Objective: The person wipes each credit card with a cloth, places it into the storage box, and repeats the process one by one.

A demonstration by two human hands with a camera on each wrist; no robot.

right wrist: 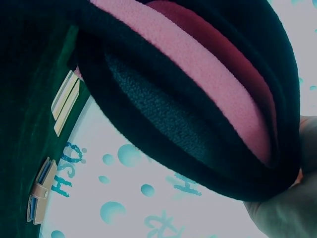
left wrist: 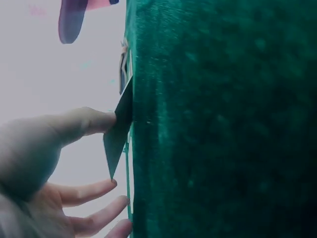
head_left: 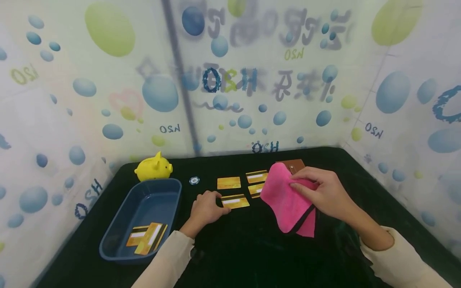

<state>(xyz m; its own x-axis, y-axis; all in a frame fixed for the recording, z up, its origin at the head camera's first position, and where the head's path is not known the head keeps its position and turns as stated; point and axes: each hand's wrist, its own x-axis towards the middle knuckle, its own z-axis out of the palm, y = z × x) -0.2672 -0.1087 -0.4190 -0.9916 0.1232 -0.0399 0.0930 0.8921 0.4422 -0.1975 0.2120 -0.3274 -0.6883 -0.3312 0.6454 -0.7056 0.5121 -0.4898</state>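
Observation:
My left hand (head_left: 207, 209) pinches a gold card (head_left: 235, 202) with a dark stripe between thumb and fingers. In the left wrist view that card (left wrist: 120, 126) tilts up from the table, one edge low by the dark cloth. Up at the right, my right hand (head_left: 325, 192) grips a pink cloth (head_left: 284, 200) with black edging between thumb and fingers. Folded dark and pink layers of this cloth (right wrist: 198, 69) fill much of the right wrist view. Beyond the left hand lie a gold card (head_left: 228, 183) and two striped ones (head_left: 257, 176), the nearer partly behind the cloth.
A blue tray (head_left: 120, 200) at the left holds two overlapping gold cards (head_left: 151, 239). Behind it stands a yellow piggy bank (head_left: 153, 168), with a poker chip (head_left: 194, 181) to its right. The brown wallet (head_left: 297, 163) lies behind the pink cloth, partly hidden.

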